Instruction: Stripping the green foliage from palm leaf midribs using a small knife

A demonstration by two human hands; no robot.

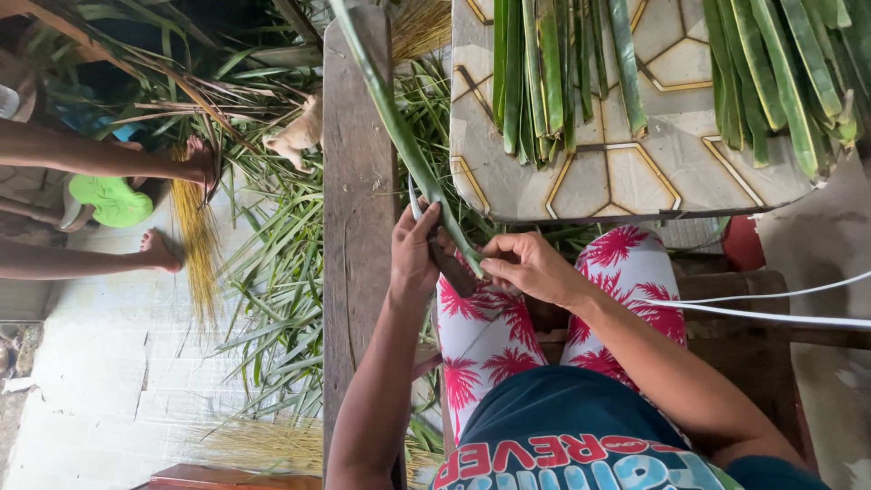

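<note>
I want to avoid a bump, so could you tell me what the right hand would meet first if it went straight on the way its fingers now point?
The right hand points leftward at the long green palm leaf strip it pinches; just beyond lies the left hand holding a knife, though depth is unclear.

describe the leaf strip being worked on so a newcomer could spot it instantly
Start at the tiled stool stacked with cut green strips. Just left of it, one long green leaf strip runs diagonally down to the left hand and right hand. It alone is held.
</note>
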